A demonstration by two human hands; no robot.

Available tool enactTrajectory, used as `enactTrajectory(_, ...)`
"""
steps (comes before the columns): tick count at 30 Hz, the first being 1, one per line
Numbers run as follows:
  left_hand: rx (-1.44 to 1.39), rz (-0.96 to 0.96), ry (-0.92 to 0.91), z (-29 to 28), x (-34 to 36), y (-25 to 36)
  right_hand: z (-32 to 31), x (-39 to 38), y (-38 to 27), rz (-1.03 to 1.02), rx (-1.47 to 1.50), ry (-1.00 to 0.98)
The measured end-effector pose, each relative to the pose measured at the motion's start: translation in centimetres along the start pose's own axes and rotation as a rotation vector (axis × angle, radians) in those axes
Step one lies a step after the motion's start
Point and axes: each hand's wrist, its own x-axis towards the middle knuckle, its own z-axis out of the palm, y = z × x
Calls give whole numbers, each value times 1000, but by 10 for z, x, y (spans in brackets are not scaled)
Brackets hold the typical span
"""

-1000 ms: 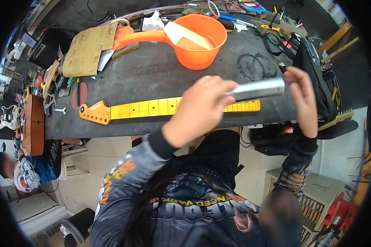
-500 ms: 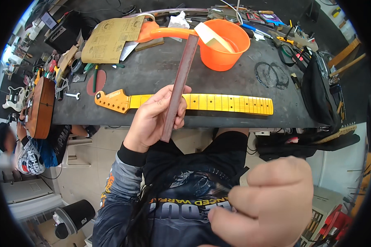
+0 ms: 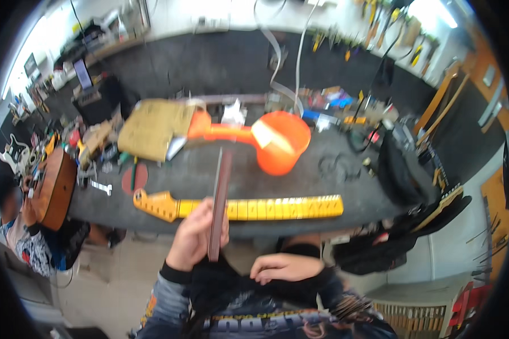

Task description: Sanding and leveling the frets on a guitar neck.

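Observation:
My left hand (image 3: 191, 238) is closed round a long, narrow, dark red-brown bar (image 3: 220, 209) and holds it nearly upright above the table's near edge. Behind the bar lies a yellow guitar neck (image 3: 266, 208) with its frets facing up and its headstock to the left; my left hand and the bar cover part of it. Lower down, over my lap, my right hand (image 3: 288, 268) rests with its fingers loosely bent to the left and nothing visible in them. The picture is somewhat blurred.
An orange dipper (image 3: 280, 161) with a pale block in it stands on the dark table (image 3: 249, 178). Brown sandpaper (image 3: 152, 130) lies left of it, a wrench (image 3: 102, 187) further left. Another person (image 3: 25, 226) with an acoustic guitar (image 3: 56, 189) sits at far left.
My view has tilted up and shows more of the wall. My right hand has moved from close to the camera down to my lap. The bar stays in my left hand, now more upright.

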Motion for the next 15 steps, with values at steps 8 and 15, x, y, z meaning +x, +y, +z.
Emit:
enactTrajectory(8, 345, -54, 17, 10, -8, -1, -58, 152, 332, 561, -939, 115)
enactTrajectory(15, 472, -31, -42, 15, 14, 2, -59, 178, 314, 550, -954, 159)
